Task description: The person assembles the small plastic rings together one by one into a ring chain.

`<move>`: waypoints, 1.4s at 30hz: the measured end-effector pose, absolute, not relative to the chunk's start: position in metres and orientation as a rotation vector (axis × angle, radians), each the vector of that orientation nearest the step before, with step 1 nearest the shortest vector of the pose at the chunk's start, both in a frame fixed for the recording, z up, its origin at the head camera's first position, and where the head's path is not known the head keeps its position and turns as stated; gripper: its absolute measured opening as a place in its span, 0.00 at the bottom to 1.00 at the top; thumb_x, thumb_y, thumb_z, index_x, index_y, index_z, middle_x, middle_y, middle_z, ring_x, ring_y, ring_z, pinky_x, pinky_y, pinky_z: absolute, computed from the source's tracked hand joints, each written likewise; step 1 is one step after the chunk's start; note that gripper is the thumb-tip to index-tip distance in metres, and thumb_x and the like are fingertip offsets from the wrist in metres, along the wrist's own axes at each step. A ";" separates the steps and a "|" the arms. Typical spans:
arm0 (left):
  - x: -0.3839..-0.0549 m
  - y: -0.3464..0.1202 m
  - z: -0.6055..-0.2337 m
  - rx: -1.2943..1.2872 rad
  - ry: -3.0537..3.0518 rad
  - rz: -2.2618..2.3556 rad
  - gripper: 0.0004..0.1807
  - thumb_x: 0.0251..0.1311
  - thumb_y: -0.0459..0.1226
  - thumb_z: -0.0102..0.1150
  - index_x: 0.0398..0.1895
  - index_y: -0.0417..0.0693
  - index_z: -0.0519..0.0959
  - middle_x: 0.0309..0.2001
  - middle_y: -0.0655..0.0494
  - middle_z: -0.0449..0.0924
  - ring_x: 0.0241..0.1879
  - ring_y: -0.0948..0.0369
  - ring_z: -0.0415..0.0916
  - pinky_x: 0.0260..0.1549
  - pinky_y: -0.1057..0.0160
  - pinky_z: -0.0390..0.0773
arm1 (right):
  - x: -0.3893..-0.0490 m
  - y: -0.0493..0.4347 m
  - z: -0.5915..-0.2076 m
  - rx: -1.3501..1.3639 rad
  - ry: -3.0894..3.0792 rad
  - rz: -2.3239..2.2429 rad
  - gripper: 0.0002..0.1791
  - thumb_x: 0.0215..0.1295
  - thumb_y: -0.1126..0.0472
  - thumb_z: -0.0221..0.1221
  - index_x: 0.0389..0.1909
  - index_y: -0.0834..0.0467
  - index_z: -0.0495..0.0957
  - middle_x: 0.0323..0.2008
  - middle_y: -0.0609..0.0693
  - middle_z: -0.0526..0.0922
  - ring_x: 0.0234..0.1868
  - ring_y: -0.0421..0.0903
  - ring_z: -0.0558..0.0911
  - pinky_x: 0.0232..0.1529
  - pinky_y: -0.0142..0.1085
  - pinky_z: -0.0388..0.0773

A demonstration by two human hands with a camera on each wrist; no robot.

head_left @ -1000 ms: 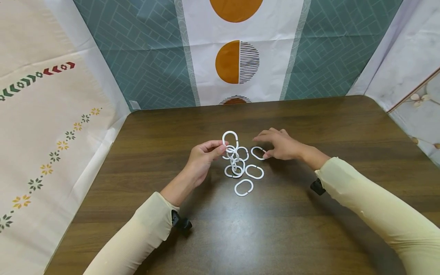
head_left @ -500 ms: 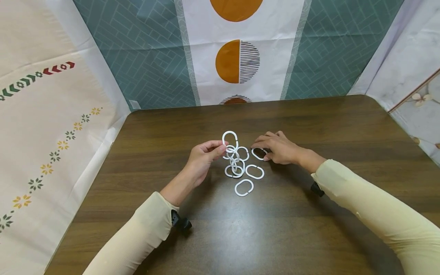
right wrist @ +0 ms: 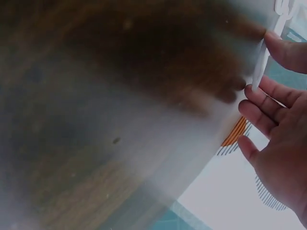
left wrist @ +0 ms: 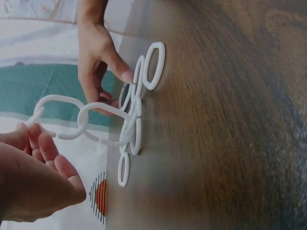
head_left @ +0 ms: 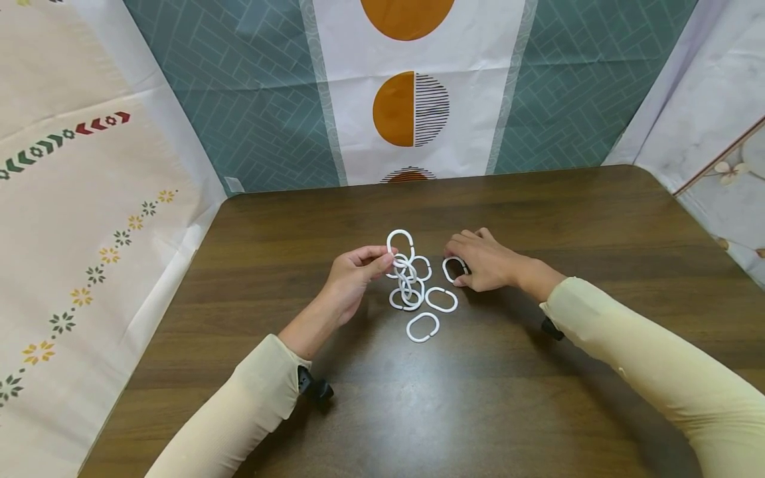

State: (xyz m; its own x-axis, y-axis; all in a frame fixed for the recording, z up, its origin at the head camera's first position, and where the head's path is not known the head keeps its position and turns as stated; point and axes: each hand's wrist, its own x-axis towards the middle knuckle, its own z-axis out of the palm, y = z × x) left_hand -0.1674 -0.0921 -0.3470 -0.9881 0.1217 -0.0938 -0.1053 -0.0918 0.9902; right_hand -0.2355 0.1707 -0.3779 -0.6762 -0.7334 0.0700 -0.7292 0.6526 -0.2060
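My left hand (head_left: 352,277) pinches a white plastic chain link (head_left: 399,232) between thumb and fingers, raised above the table. Other links hang from it, joined in a short chain (left wrist: 82,120) that reaches down to the tabletop. On the right, my right hand (head_left: 487,262) is lowered over a loose oval link (head_left: 445,271), its thumb at the near end and fingertips at the far end. The right wrist view shows that link (right wrist: 260,64) edge-on, held between thumb and fingers. Several more links lie under and beside the chain, partly overlapping it.
Two loose links, one (head_left: 443,311) just right of the chain and one (head_left: 418,341) nearer to me, lie on the dark wooden table (head_left: 538,398). Behind the table hangs a patterned cloth (head_left: 251,119). Each wrist carries a small black camera (head_left: 315,388).
My right hand has come down onto the loose link, its fingers closing about it, and the link has shifted slightly right and turned. The left hand keeps its hold, nearly still.
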 end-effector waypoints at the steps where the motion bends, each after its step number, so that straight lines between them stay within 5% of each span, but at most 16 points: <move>1: -0.167 -0.092 -0.347 0.019 2.006 2.214 0.13 0.61 0.29 0.61 0.48 0.31 0.79 0.38 0.61 0.85 0.37 0.63 0.79 0.40 0.67 0.74 | -0.235 0.171 -0.378 -1.280 2.846 -0.314 0.24 0.52 0.54 0.68 0.50 0.58 0.75 0.45 0.50 0.76 0.50 0.50 0.71 0.49 0.51 0.59; 10: -0.168 -0.092 -0.347 0.022 2.011 2.201 0.13 0.61 0.30 0.61 0.47 0.32 0.79 0.40 0.59 0.85 0.38 0.60 0.79 0.43 0.64 0.74 | -0.235 0.173 -0.374 -1.304 2.907 -0.385 0.24 0.55 0.47 0.64 0.49 0.57 0.80 0.40 0.50 0.78 0.44 0.50 0.73 0.50 0.50 0.59; 21: -0.167 -0.092 -0.346 0.033 2.006 2.198 0.12 0.62 0.31 0.61 0.47 0.32 0.79 0.40 0.59 0.85 0.40 0.58 0.79 0.50 0.53 0.71 | -0.228 0.170 -0.348 -0.833 2.553 -1.478 0.16 0.60 0.58 0.64 0.49 0.57 0.78 0.39 0.53 0.80 0.45 0.47 0.76 0.51 0.48 0.68; 32: -0.166 -0.092 -0.347 0.048 1.989 2.207 0.12 0.62 0.30 0.60 0.47 0.32 0.79 0.38 0.61 0.84 0.37 0.61 0.79 0.50 0.53 0.70 | -0.222 0.163 -0.341 -0.784 2.405 -1.710 0.16 0.64 0.61 0.61 0.51 0.60 0.77 0.41 0.54 0.81 0.44 0.49 0.78 0.46 0.34 0.74; 42: -0.166 -0.091 -0.347 0.041 1.988 2.201 0.12 0.62 0.31 0.60 0.47 0.33 0.79 0.38 0.61 0.85 0.34 0.65 0.79 0.49 0.54 0.71 | -0.216 0.152 -0.336 -0.816 2.259 -1.882 0.16 0.63 0.63 0.61 0.51 0.63 0.76 0.42 0.59 0.81 0.42 0.49 0.80 0.45 0.35 0.78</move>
State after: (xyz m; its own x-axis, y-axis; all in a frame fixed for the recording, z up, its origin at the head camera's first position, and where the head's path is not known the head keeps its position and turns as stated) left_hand -0.1660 -0.0912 -0.3473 -0.9844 0.1475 -0.0962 -0.1107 -0.0931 0.9895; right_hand -0.2163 0.1524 -0.3363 -0.8531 -0.4509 0.2624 -0.3397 0.0982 -0.9354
